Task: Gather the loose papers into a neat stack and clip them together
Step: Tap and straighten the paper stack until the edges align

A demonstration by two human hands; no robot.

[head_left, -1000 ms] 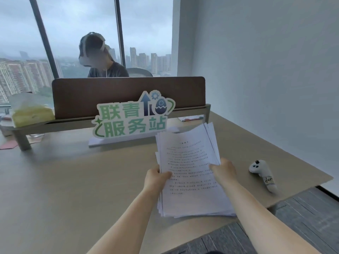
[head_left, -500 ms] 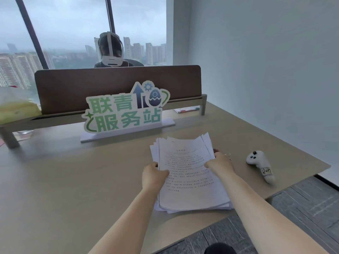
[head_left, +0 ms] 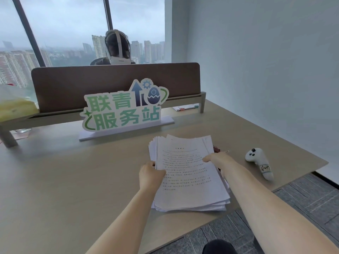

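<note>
Papers [head_left: 185, 173]: one second ago raised off the desk and tilted up toward the camera; now lying flat on the desk [head_left: 73, 180] near its front edge, sheets fanned unevenly at the far and right edges, near end overhanging slightly or flush, cannot tell which

Left hand [head_left: 150, 174]: as before at the stack's left edge; thumb curled over the top sheet, fingers hidden beneath or behind the edge, gripping the papers

Right hand [head_left: 217, 159]: as before at the right edge; thumb laid across the top sheet, remaining fingers wrapped down over the side of the stack, holding it

Clip [head_left: 216, 149]: small dark red item with a wire loop, just beyond the right hand beside the stack's right edge; hidden by the lifted papers one second ago, now partly exposed

Controller [head_left: 258, 162]: white, on the desk to the right of the papers, well apart; unmoved

Sign [head_left: 122, 107]: green lettering on white base, standing behind the papers in front of the brown divider [head_left: 113, 79]

Person [head_left: 118, 50]: seated beyond the divider, wearing a white headset, head lower than one second ago
</note>
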